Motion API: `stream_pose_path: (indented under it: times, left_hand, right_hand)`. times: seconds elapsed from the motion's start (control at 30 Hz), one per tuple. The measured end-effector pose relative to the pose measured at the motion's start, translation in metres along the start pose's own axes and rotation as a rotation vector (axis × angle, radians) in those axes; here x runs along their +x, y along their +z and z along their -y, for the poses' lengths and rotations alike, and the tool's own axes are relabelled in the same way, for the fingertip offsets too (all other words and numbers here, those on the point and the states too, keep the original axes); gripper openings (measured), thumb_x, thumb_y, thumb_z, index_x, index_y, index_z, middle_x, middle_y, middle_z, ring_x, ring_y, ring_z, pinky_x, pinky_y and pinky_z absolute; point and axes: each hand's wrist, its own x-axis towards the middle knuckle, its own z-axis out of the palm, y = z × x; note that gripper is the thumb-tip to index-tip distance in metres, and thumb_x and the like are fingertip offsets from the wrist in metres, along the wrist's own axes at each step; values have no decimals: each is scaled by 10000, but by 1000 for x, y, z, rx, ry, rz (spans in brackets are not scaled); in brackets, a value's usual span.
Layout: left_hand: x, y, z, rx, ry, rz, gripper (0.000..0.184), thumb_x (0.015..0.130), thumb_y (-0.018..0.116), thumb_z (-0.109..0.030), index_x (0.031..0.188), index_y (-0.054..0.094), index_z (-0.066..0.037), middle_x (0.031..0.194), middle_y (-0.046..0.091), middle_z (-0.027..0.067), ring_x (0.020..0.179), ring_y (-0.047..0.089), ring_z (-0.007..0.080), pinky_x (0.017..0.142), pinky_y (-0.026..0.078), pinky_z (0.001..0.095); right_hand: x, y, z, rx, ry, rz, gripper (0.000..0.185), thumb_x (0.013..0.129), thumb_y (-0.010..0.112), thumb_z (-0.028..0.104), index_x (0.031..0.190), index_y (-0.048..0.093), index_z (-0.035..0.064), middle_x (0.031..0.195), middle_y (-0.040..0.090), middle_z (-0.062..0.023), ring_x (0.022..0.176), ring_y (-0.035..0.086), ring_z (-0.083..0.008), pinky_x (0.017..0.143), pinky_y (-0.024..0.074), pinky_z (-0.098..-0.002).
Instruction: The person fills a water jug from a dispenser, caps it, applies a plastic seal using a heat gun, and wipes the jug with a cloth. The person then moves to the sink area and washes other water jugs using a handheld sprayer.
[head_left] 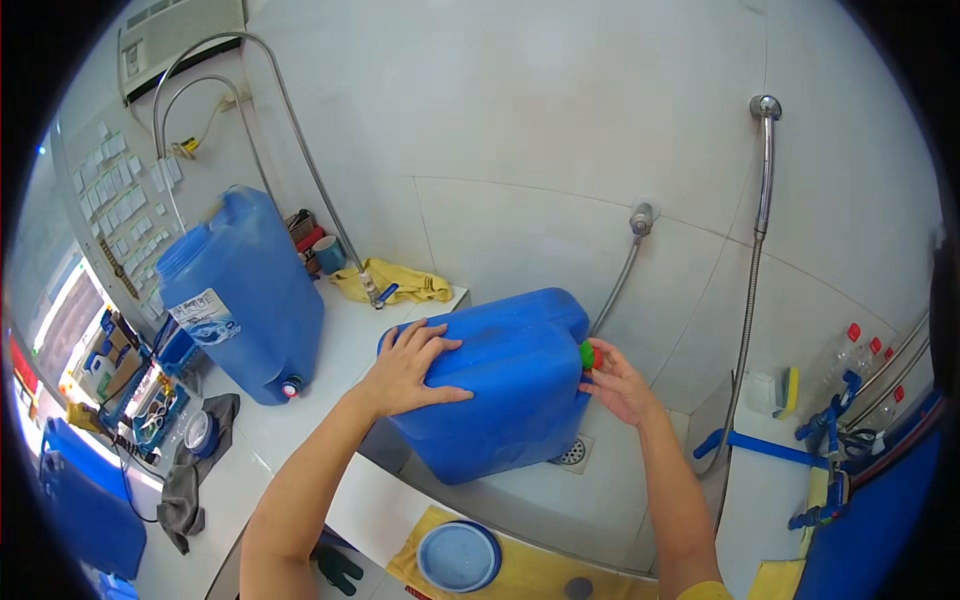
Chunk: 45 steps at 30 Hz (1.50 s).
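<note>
A large blue plastic water jug (490, 385) lies tilted over the white tiled basin. My left hand (415, 368) rests on its upper side, fingers spread and thumb apart. At the jug's right end, the fingers of my right hand (622, 385) are closed around a small green and red cap (590, 355); part of the cap is hidden by the fingertips. A round blue lid (458, 556) sits on a yellow cloth (525, 560) at the basin's near edge.
Another blue jug (250, 310) stands on the counter to the left, beside a yellow rag (395, 285) and a metal valve (375, 288). A shower hose (757, 300) hangs on the right. Clear bottles (840, 355) and a sponge (788, 392) are on the right ledge. A drain (574, 453) is in the basin floor.
</note>
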Motion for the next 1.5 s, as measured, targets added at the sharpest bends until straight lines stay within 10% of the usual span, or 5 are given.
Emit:
stream_pose_path:
  times: [0.47, 0.8, 1.1, 1.33, 1.5]
  left_hand:
    - [2, 0, 1, -3, -12, 13, 807, 697, 662, -648, 1279, 509, -110, 1386, 409, 158, 1362, 272, 348, 1120, 136, 532]
    - [3, 7, 11, -10, 56, -60, 773, 693, 682, -621, 1259, 525, -119, 1353, 453, 173, 1321, 330, 372, 1073, 192, 568]
    - [-4, 9, 12, 4, 51, -73, 751, 715, 632, -663, 1249, 525, -146, 1387, 419, 146, 1346, 288, 366, 1083, 162, 591]
    - [-6, 6, 14, -3, 84, -40, 765, 714, 629, -671, 1259, 518, -146, 1394, 409, 148, 1347, 283, 363, 1088, 155, 587]
    - [0, 7, 19, 4, 145, -36, 747, 727, 630, -654, 1260, 518, -143, 1386, 414, 159, 1331, 310, 360, 1080, 170, 581]
  right_hand:
    - [1, 0, 2, -18, 14, -17, 533, 940, 551, 158, 1417, 327, 72, 1310, 484, -95, 1139, 529, -221, 943, 449, -381]
    - [10, 2, 3, -67, 218, -246, 386, 932, 507, 487, 948, 559, 104, 773, 587, -56, 651, 556, -146, 591, 464, -303]
    - [36, 15, -31, -367, 41, -737, 499, 910, 441, 567, 615, 466, 164, 485, 391, 41, 371, 322, -82, 347, 217, -242]
    - [-33, 43, 21, -333, 225, -530, 485, 928, 416, 566, 998, 572, 112, 621, 469, -9, 449, 424, -92, 411, 336, -253]
    - [-201, -24, 97, -1246, -64, -801, 349, 923, 538, 209, 1243, 500, 76, 1002, 573, -114, 906, 571, -211, 801, 442, -331]
